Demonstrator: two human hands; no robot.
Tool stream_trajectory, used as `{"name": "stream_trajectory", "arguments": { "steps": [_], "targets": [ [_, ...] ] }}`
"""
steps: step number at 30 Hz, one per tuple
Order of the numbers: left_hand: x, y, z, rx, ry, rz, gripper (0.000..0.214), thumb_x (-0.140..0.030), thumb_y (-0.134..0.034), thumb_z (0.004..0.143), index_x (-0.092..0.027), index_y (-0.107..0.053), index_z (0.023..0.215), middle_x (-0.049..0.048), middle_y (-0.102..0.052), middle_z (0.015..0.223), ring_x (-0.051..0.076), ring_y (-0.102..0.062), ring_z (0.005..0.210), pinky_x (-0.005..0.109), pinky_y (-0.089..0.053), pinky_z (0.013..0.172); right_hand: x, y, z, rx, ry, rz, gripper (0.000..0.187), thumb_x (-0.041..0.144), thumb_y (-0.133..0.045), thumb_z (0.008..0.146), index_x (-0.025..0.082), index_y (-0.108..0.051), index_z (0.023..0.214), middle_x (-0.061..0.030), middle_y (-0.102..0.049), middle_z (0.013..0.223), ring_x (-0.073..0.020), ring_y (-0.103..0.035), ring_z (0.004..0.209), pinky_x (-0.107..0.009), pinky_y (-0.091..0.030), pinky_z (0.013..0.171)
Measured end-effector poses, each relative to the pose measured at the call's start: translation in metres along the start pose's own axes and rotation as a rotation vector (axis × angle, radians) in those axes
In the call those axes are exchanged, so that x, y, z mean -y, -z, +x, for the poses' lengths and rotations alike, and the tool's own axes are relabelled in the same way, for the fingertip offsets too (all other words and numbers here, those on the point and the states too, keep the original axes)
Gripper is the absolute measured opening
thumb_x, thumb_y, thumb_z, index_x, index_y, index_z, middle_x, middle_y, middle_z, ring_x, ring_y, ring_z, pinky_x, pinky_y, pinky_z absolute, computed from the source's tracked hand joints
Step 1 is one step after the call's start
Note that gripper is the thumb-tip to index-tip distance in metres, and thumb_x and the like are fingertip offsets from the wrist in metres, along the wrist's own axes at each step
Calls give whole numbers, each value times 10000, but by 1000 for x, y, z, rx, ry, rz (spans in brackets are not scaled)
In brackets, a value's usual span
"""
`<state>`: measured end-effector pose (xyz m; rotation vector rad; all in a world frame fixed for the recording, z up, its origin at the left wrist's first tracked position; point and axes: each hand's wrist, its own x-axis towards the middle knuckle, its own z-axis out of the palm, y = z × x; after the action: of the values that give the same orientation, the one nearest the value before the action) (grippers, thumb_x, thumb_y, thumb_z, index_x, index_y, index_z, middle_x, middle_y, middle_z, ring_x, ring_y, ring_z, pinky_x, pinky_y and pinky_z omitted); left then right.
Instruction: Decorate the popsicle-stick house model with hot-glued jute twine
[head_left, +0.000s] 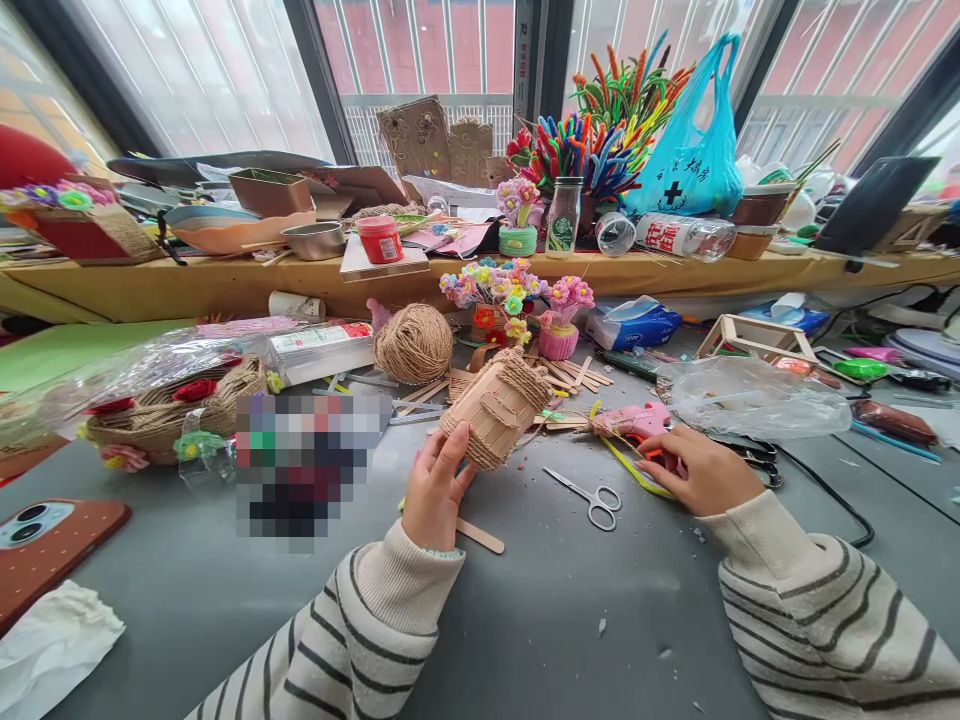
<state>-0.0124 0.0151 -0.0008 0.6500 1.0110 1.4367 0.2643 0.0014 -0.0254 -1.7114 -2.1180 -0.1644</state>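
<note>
From the head camera, I grasp a twine-bound craft-stick piece at the center of the frame, tilted above the gray counter, my left hand pinching its lower edge with the thumb in front. Right of center, my right hand is curled around the handle of a pink glue gun, its nozzle turned toward the left of the frame. Small scissors lie between the two hands, handles toward the bottom; a loose craft stick rests beside my left wrist. A ball of twine sits just above center, near potted fuzzy flowers. At upper right, a blue plastic bag stands on the ledge beside colorful pipe cleaners.
</note>
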Motion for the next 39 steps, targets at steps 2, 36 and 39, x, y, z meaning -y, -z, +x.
{"name": "stream_trajectory", "arguments": {
  "steps": [2, 36, 39],
  "targets": [
    [0, -1, -1, 6, -6, 9, 395, -457, -741, 598, -202, -660, 889, 48, -627, 1100, 195, -584, 999, 214, -504, 703, 2, -4, 0, -9, 2, 9, 272, 366, -436, 846, 209, -658, 830, -53, -616, 744, -163, -580, 659, -284, -455, 610],
    [13, 8, -15, 337, -637, 623, 671, -252, -743, 632, -203, -399, 1206, 123, -456, 1215, 261, -475, 1167, 439, -434, 986, 36, 31, 2, -10, -481, 1316, 311, 402, -783, 574, 245, -703, 830, -44, -725, 906, -185, -652, 914, -291, -510, 823],
    [12, 8, -17, 341, -658, 660, 669, -254, -746, 629, -202, -403, 1202, 116, -460, 1204, 255, -480, 1161, 426, -444, 982, 40, 28, 1, -106, -508, 1260, 364, 420, -791, 547, 237, -683, 843, -39, -726, 889, -184, -667, 863, -314, -526, 823]
  ]
}}
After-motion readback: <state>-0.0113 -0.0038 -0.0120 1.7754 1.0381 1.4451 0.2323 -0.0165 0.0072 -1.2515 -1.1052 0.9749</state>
